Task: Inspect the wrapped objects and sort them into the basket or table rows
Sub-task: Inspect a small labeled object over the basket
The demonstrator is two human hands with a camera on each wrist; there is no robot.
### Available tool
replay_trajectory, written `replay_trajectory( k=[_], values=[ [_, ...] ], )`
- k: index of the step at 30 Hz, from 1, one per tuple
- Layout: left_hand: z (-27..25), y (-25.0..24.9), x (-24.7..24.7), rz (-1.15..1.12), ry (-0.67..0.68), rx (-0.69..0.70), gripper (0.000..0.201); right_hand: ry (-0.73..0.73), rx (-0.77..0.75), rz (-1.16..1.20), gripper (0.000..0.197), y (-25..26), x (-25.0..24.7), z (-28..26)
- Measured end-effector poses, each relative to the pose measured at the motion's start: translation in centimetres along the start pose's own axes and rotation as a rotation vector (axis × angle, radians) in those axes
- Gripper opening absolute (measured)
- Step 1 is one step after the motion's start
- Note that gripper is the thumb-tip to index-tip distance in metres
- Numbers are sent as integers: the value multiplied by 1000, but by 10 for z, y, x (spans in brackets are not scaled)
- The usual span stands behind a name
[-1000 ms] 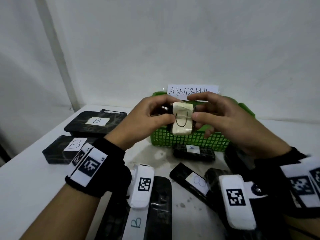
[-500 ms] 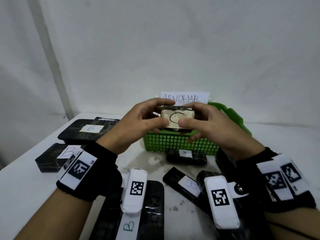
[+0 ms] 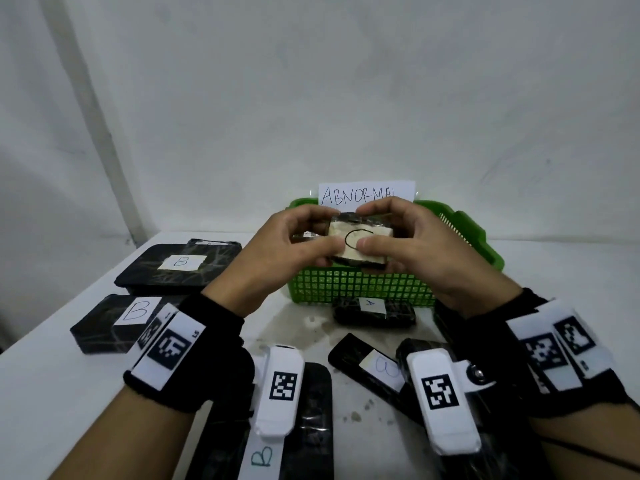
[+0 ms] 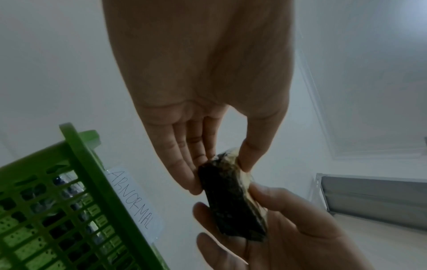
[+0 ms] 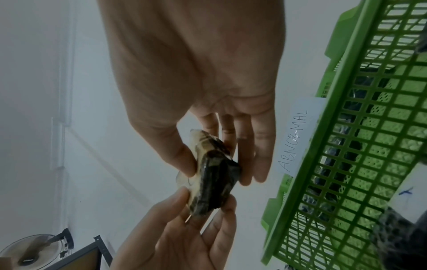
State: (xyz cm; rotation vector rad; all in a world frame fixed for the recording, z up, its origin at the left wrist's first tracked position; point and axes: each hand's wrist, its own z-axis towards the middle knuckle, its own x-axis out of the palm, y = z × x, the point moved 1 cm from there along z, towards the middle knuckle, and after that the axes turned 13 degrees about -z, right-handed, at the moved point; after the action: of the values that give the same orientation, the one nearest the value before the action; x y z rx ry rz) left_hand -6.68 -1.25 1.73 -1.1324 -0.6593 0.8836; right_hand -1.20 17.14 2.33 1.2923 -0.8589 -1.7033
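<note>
Both hands hold a small black wrapped object (image 3: 360,244) with a cream label marked "C", level and above the front wall of the green basket (image 3: 363,289). My left hand (image 3: 294,240) pinches its left end between thumb and fingers. My right hand (image 3: 398,237) pinches its right end. In the left wrist view the object (image 4: 231,201) shows its dark side between the left hand (image 4: 219,159) and the right hand (image 4: 265,228). From the right wrist the same object (image 5: 212,180) sits between thumb and fingers of the right hand (image 5: 215,164), beside the basket (image 5: 346,146).
The basket carries a paper sign reading "ABNORMAL" (image 3: 360,194). Black wrapped objects lie on the white table: two labelled "B" (image 3: 180,268) (image 3: 114,320) at the left, one labelled "A" (image 3: 374,310) before the basket, others (image 3: 367,368) near my wrists.
The wrapped object turned from upright to lying level between both hands, and it now sits slightly higher against the basket's sign.
</note>
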Motion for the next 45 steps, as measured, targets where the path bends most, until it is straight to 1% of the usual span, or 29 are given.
replay_trajectory(
  k=[3, 6, 8, 11, 13, 17, 19, 21, 23, 24, 25, 27, 29, 30, 32, 33, 35, 37, 40, 42, 45],
  values=[
    [2, 2, 2, -47, -15, -30, 46, -59, -11, 83, 31, 0, 1, 0],
    [2, -1, 7, -35, -30, 6, 53, -92, -69, 56, 27, 2, -1, 0],
    [1, -3, 9, -27, -41, 27, 48, -103, -102, 35, 25, 1, -2, -1],
    [1, 0, 12, -11, -45, 42, 26, -133, -136, -2, 26, 0, -1, -1],
    [0, 3, 15, 19, -66, 51, 18, -162, -154, -50, 29, -1, 2, -1],
    [1, 4, 14, 43, -87, 55, 16, -210, -169, -123, 36, -2, 6, -2],
    [0, 1, 12, 7, -72, 61, 20, -215, -168, -109, 33, -1, 5, -2],
    [-1, -2, 10, -27, -67, 99, 26, -150, -104, -98, 28, 3, 3, -4],
    [-2, -6, 8, -32, -63, 156, 33, -36, 23, -71, 42, 5, -1, -5],
    [-1, -6, 6, -15, -58, 184, 36, 7, 66, -49, 46, 5, -3, -6],
    [-1, -7, 6, 19, -49, 205, 38, 32, 85, -27, 46, 6, -5, -7],
    [-2, -7, 5, 83, -26, 223, 43, 51, 73, 1, 39, 8, -6, -7],
    [-2, -8, 6, 49, -9, 199, 40, 28, 67, 33, 31, 7, -5, -4],
    [-3, -9, 8, -23, -1, 174, 35, -3, 68, 59, 27, 6, -6, -3],
    [-4, -12, 10, -176, -27, 143, 25, -39, 58, 95, 23, 6, -8, -1],
    [-4, -13, 12, -195, -45, 144, 23, -42, 50, 103, 21, 6, -10, -1],
    [-5, -12, 16, -147, -52, 151, 23, -42, 25, 83, 18, 5, -10, -2],
    [-5, -9, 19, -86, -32, 159, 21, -79, -9, 29, 13, 5, -10, -1],
    [-6, -5, 20, -55, -27, 142, 21, -159, -70, -54, 17, 4, -8, 0],
    [-6, -4, 21, -70, -8, 117, 20, -212, -106, -66, 22, 3, -7, 2],
    [-5, -2, 25, -105, -21, 71, 24, -258, -164, -71, 21, -1, -5, 4]
  ],
)
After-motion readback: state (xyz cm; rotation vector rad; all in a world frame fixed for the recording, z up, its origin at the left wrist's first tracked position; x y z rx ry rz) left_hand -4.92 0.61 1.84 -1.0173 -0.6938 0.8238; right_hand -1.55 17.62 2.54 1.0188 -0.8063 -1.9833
